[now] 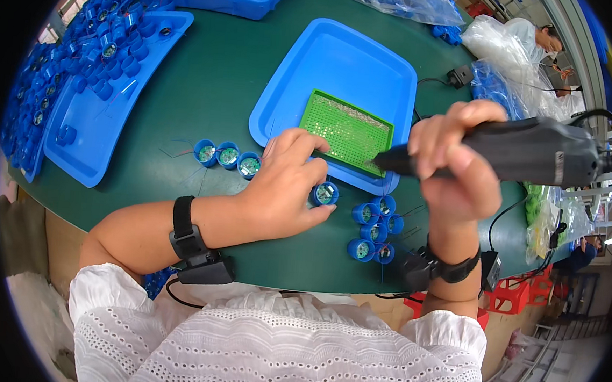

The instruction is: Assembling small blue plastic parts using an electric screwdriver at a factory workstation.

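My right hand (458, 158) is wrapped round a black electric screwdriver (532, 152), held nearly level. Its tip points left, at the right end of a green perforated tray (344, 132) that holds many tiny metal pieces, likely screws. My left hand (289, 179) curves round a small round blue cup (325, 193) with a green circuit board inside, thumb on the near side and fingers on the far side. Just left of that hand stand a few like cups (227, 155) in a row, thin wires trailing from them. More cups (374, 231) cluster right of the held one.
The green tray lies in a large blue tray (277, 84) on the green table (216, 52). A big heap of blue cups (82, 72) fills the left side, partly in another blue tray (77, 149). Clear plastic bags (504, 49) and another person (536, 37) are at the far right.
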